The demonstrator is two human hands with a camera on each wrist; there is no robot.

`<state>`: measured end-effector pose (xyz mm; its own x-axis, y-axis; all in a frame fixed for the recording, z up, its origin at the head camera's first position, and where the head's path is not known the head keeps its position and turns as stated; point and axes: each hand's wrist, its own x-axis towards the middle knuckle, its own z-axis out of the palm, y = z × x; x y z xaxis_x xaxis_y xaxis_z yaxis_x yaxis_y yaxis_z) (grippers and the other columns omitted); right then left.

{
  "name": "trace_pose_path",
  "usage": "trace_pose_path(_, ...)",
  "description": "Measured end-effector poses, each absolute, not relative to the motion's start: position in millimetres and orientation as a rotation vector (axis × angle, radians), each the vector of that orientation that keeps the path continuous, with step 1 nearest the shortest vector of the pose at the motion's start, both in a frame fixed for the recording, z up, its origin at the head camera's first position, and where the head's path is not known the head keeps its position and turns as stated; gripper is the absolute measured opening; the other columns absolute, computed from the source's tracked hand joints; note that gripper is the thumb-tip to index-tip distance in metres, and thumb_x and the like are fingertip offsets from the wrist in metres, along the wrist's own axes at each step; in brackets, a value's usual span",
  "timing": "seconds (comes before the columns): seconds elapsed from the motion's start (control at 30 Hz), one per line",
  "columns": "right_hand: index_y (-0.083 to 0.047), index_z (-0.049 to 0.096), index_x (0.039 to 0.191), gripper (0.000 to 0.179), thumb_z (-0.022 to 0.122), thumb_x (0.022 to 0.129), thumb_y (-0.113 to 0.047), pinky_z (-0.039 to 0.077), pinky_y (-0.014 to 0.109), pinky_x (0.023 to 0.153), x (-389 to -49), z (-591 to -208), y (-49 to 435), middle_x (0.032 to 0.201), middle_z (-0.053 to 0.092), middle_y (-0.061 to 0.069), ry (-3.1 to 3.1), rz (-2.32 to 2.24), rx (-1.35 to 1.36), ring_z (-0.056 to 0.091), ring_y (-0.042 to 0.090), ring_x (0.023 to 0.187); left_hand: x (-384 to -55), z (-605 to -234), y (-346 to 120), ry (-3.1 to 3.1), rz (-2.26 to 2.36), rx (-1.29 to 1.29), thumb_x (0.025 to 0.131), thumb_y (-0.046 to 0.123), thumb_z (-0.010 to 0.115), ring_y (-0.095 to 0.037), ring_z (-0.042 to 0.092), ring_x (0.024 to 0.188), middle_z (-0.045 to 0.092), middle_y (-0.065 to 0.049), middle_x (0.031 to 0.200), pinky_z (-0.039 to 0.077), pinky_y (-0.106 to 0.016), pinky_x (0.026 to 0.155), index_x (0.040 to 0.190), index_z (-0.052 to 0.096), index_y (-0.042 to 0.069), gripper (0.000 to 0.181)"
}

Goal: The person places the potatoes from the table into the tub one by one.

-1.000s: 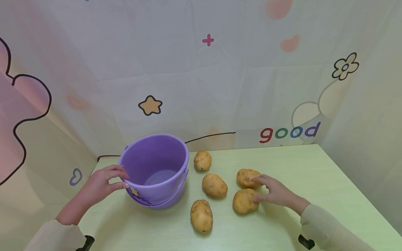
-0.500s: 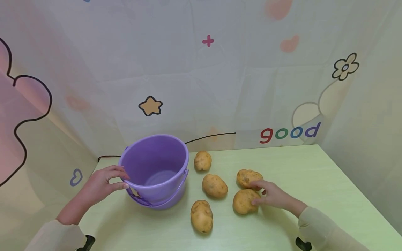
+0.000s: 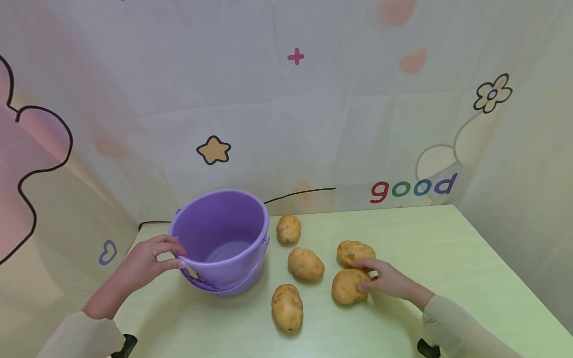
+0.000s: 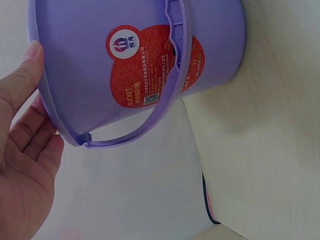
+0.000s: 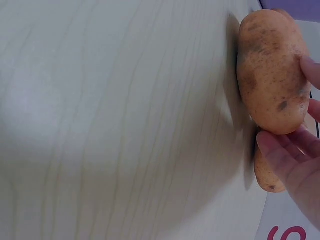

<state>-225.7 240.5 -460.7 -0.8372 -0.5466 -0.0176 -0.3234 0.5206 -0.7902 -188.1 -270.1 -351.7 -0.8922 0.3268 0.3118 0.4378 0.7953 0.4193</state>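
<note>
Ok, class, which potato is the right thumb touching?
The nearer potato of the pair at the right hand: only it bears the thumb. Its neighbour lies just beyond it; the other three sit left, toward the bucket.

A potato [image 3: 346, 289] was held in the right hand [image 3: 390, 281]; another potato [image 3: 351, 252] was set behind, three potatoes [image 3: 306, 265] leftward, the bucket [image 3: 239, 273] beyond those.

The left wrist view crops the bucket [image 4: 75, 65], whose handle [image 4: 172, 88] hides part of its label [image 4: 150, 65].
</note>
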Motion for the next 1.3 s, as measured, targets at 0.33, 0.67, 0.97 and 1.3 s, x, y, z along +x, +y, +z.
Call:
trace_pose_path(0.33, 0.008, 0.049, 0.117, 0.055, 0.068, 0.078, -0.024, 0.049, 0.023, 0.073, -227.8, -459.6, 240.7, 0.113, 0.053, 0.019, 2.530, -1.187, -0.732, 0.049, 0.013, 0.098, -189.7, -351.6, -270.0, -2.749, -0.698, -0.612, 0.070, 0.018, 0.073, -0.033, 0.055, 0.103, 0.063, -0.008, 0.101, 0.047, -0.041, 0.074, 0.078, 0.066, 0.021, 0.010)
trace_pose_path(0.67, 0.006, 0.052, 0.112, 0.049, 0.069, 0.076, -0.023, 0.049, 0.022, 0.071, -227.5, -458.4, 239.7, 0.108, 0.055, 0.017, 2.555, -1.158, -0.717, 0.051, 0.023, 0.096, -189.3, -353.5, -268.1, -2.657, -0.564, -0.655, 0.066, 0.014, 0.075, -0.030, 0.054, 0.101, 0.064, -0.002, 0.091, 0.047, -0.044, 0.075, 0.078, 0.069, 0.017, 0.014)
trace_pose_path(0.97, 0.004, 0.054, 0.110, 0.046, 0.069, 0.076, -0.023, 0.048, 0.020, 0.069, -225.7, -455.5, 238.8, 0.106, 0.056, 0.015, 2.572, -1.130, -0.722, 0.052, 0.021, 0.094, -185.4, -352.4, -267.6, -2.680, -0.595, -0.622, 0.068, 0.016, 0.074, -0.032, 0.054, 0.104, 0.064, -0.006, 0.096, 0.048, -0.045, 0.074, 0.079, 0.069, 0.018, 0.013)
trace_pose_path(1.3, 0.003, 0.054, 0.112, 0.048, 0.070, 0.075, -0.023, 0.048, 0.021, 0.068, -224.7, -439.4, 234.9, 0.103, 0.056, 0.012, 2.576, -1.132, -0.705, 0.050, 0.016, 0.091, -187.8, -358.4, -268.7, -2.646, -0.618, -0.637, 0.066, 0.013, 0.075, -0.032, 0.053, 0.104, 0.066, -0.006, 0.093, 0.046, -0.045, 0.080, 0.079, 0.069, 0.014, 0.015)
